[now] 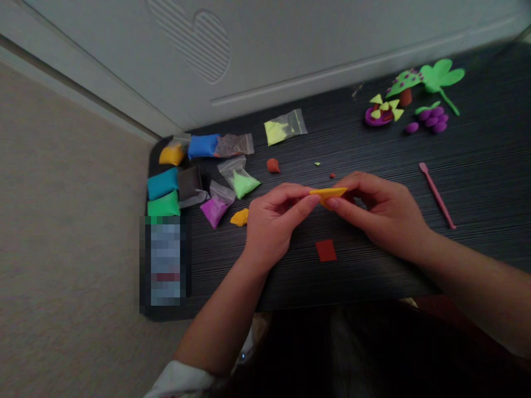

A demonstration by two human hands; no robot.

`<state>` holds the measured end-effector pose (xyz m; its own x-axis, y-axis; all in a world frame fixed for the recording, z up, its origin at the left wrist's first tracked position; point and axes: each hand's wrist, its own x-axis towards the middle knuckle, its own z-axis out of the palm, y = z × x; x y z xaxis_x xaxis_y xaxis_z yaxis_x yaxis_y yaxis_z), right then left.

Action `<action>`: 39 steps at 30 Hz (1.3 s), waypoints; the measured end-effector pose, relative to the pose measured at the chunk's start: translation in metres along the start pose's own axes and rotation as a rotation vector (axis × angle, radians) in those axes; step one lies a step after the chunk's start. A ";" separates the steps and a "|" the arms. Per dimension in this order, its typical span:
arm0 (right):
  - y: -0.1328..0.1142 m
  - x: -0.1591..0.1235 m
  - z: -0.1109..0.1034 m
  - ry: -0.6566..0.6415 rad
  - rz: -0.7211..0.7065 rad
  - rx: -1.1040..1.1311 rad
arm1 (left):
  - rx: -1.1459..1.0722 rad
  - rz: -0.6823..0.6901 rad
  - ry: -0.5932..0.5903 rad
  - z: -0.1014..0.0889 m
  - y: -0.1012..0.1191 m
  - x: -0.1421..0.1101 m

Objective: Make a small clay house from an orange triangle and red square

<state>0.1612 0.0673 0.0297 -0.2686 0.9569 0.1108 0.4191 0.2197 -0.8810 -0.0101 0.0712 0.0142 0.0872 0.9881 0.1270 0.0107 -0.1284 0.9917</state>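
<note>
Between my two hands, above the dark table, is a flat piece of yellow-orange modelling clay (329, 192). My left hand (279, 216) pinches its left corner between thumb and fingers. On the other side, my right hand (379, 209) grips the right part the same way. A dark red clay square (326, 250) lies on the table just below the hands. Beside my left hand sits a yellow clay lump (239, 217), partly covered by the hand. A brown-red clay lump (272, 165) and a tiny red bit (332, 176) lie beyond the hands.
Several clay bags, among them a blue one (203, 146), a purple one (214, 210) and a pale yellow one (277, 131), lie on the left and at the back. A pink modelling tool (437, 195) is at right. Finished clay shapes, including purple grapes (433, 118), stand back right.
</note>
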 end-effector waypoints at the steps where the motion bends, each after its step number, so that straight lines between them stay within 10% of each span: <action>1: 0.000 0.000 0.000 -0.001 0.000 0.005 | -0.014 -0.002 0.001 0.000 0.000 0.000; 15: 0.001 0.000 0.000 -0.036 0.064 0.048 | -0.208 -0.088 -0.057 0.000 -0.002 0.001; 39: 0.003 0.000 0.000 -0.042 -0.154 -0.203 | 0.135 0.132 -0.103 -0.001 0.004 0.001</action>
<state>0.1620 0.0683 0.0268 -0.3765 0.9014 0.2137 0.5352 0.3999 -0.7441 -0.0114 0.0719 0.0181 0.1982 0.9489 0.2457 0.1249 -0.2730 0.9539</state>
